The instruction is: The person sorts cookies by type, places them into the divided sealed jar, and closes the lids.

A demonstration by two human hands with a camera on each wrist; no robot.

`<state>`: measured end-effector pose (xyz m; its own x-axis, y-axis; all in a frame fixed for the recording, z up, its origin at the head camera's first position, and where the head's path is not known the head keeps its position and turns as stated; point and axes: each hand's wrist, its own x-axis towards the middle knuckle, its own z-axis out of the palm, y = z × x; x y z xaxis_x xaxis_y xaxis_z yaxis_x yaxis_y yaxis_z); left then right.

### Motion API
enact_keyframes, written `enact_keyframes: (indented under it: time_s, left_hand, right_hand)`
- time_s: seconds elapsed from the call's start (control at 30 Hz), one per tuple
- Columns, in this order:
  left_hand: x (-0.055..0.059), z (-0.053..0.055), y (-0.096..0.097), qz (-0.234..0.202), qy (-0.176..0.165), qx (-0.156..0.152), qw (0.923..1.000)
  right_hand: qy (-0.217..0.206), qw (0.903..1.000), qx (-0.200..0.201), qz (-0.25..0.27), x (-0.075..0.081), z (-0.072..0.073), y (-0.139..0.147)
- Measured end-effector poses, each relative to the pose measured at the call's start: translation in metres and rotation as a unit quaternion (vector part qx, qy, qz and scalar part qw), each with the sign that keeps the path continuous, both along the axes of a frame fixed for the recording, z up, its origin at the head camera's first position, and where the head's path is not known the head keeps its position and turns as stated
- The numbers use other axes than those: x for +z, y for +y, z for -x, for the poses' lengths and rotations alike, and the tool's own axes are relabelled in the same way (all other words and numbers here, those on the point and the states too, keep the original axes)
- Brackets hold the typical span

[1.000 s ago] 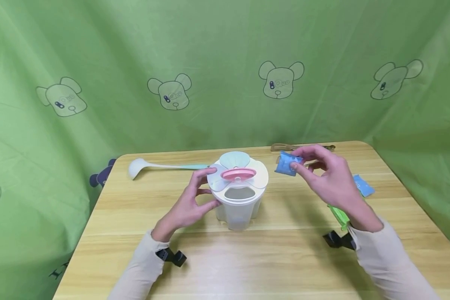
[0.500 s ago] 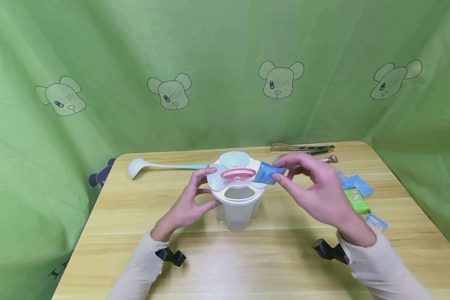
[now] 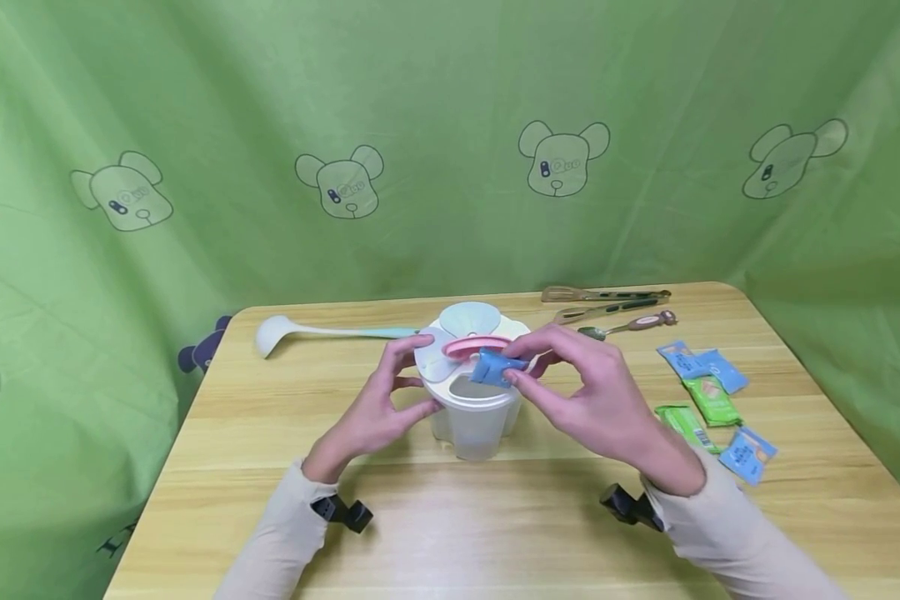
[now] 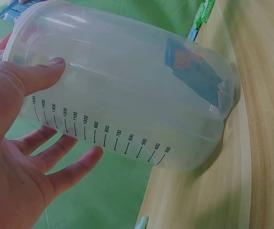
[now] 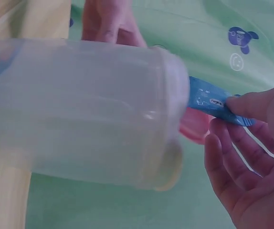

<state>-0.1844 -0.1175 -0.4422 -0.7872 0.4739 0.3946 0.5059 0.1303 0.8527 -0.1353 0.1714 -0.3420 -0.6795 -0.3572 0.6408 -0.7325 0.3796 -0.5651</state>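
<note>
A translucent plastic canister (image 3: 476,435) with a white, flower-shaped lid stands upright on the table. Its pink flap (image 3: 465,345) is raised beside an uncovered opening at the front. My left hand (image 3: 371,418) grips the canister near its top, the thumb and fingers on either side. My right hand (image 3: 592,396) pinches one end of a small blue snack packet (image 3: 492,367), whose other end hangs over the opening. From the right wrist, the packet (image 5: 211,101) shows right at the lid. Through the wall in the left wrist view, another blue packet (image 4: 192,69) lies at the canister's bottom.
Several blue and green packets (image 3: 712,400) lie at the right. A white ladle (image 3: 273,333) with a pale blue handle lies left of the canister. Along the back right are two tongs-like utensils (image 3: 607,295) and a spoon (image 3: 630,325). A green curtain (image 3: 450,208) hangs behind.
My right hand has carried the blue packet leftward and down, from right of the canister to over its opening. The left hand and the canister have stayed in place.
</note>
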Motion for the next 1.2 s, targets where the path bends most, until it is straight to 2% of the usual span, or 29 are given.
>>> enact_keyframes:
  time_s: [0.27,0.7,0.97,1.2]
  left_hand:
    - [0.000,0.001,-0.001,0.002,-0.001,-0.001,1.0000]
    - [-0.001,0.001,0.000,-0.002,0.006,-0.001,1.0000]
    - [-0.001,0.002,0.000,-0.002,-0.001,-0.001,1.0000]
    - [-0.001,0.002,-0.001,0.000,-0.002,0.000,1.0000]
  right_hand:
    - [0.030,0.9995,-0.011,-0.007,-0.008,0.005,-0.001]
    - [0.012,0.9993,-0.029,-0.019,-0.009,0.002,0.006]
    - [0.025,0.9984,-0.048,-0.015,-0.013,0.004,0.016]
    - [0.013,0.9955,-0.087,-0.036,-0.020,0.007,0.033]
